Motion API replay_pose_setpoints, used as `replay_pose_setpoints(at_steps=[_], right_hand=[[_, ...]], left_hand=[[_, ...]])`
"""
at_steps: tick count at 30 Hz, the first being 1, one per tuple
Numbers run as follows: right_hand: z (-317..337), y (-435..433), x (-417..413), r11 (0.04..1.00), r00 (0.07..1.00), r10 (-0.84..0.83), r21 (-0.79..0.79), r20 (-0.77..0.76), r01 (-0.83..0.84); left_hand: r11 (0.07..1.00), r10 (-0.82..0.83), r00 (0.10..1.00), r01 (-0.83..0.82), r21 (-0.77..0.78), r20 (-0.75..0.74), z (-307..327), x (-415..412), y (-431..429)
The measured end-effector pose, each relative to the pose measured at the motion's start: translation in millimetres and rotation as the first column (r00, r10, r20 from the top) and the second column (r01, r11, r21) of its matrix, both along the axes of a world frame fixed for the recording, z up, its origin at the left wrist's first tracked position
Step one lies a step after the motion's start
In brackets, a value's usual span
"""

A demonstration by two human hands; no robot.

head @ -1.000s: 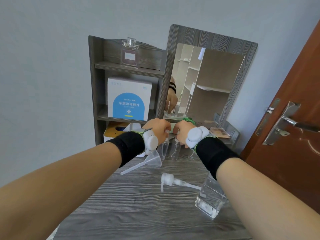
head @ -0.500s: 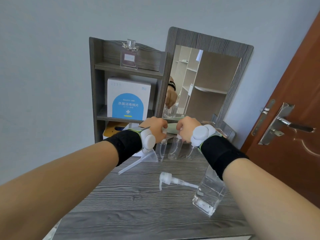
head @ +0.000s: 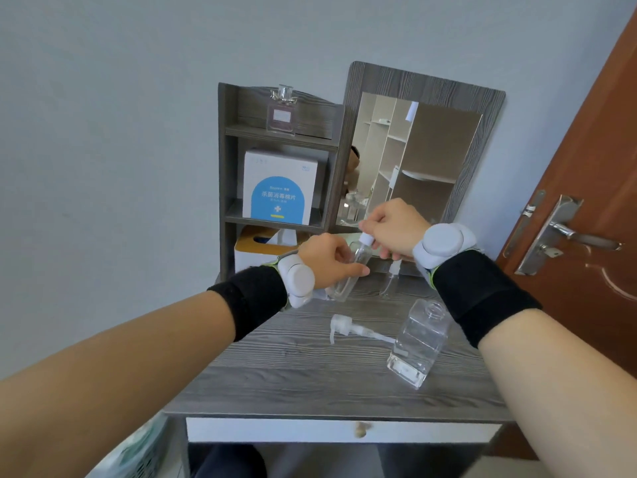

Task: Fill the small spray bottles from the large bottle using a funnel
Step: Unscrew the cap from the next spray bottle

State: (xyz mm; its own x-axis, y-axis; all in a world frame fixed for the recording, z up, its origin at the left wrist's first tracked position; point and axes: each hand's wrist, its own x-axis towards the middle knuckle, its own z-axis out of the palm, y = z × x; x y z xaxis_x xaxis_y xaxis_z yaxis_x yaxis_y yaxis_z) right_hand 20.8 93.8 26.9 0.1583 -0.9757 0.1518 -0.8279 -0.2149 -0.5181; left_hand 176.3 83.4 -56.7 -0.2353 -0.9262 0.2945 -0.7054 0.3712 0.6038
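My left hand (head: 327, 258) grips the body of a small clear spray bottle (head: 355, 267), held tilted above the grey table (head: 293, 374). My right hand (head: 396, 229) pinches that bottle's white cap (head: 366, 238). A second small spray bottle (head: 391, 279) stands on the table behind, under my right wrist. The large clear square bottle (head: 418, 343) stands uncapped at the right front. Its white pump head (head: 351, 327) lies flat on the table beside it. The funnel is hidden behind my left wrist.
A grey shelf unit (head: 275, 139) at the table's back holds a perfume bottle (head: 282, 112), a white and blue box (head: 279, 186) and a tissue box (head: 262, 246). A mirror (head: 413, 160) leans beside it. A brown door (head: 586, 201) with a metal handle is at the right.
The small spray bottle has been lifted off the table and brought closer, tilted. My right hand has risen onto its cap. The view has tipped down, showing the table's front edge and drawer.
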Motion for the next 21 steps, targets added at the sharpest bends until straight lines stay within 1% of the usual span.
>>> replay_pose_setpoints(at_steps=[2,4,9,11,13,16,18,19,21], right_hand=[[-6,7,3,1.0,0.995,0.024,0.0,-0.095,-0.025],[-12,14,6,0.998,0.989,0.06,0.02,-0.133,-0.058],[-23,29,1,0.966,0.965,0.244,0.113,-0.099,-0.232],[-25,35,-1,0.941,0.947,0.313,0.16,-0.074,-0.298],[-28,40,2,0.921,0.937,0.348,0.204,-0.045,-0.332],[-33,45,10,0.942,0.949,0.288,0.219,-0.128,-0.256],[-36,47,13,0.959,0.953,0.249,0.181,-0.171,-0.218],[-37,48,13,0.957,0.949,0.26,0.175,-0.18,-0.23],[-37,48,11,0.927,0.929,0.34,0.221,-0.15,-0.304]], left_hand=[[1.0,-0.014,0.999,0.014,0.011,-0.043,-3,2,12],[0.999,-0.046,0.997,0.048,0.02,-0.066,-9,6,24],[0.976,-0.187,0.973,0.2,0.088,-0.137,-24,23,45],[0.975,-0.174,0.976,0.189,0.115,-0.13,-31,29,51],[0.977,-0.151,0.98,0.167,0.128,-0.131,-38,33,57],[0.979,-0.135,0.977,0.157,0.132,-0.163,-44,33,62],[0.978,-0.132,0.976,0.156,0.135,-0.172,-46,33,65],[0.977,-0.137,0.976,0.161,0.138,-0.169,-46,34,68],[0.971,-0.155,0.975,0.18,0.157,-0.157,-47,36,70]])
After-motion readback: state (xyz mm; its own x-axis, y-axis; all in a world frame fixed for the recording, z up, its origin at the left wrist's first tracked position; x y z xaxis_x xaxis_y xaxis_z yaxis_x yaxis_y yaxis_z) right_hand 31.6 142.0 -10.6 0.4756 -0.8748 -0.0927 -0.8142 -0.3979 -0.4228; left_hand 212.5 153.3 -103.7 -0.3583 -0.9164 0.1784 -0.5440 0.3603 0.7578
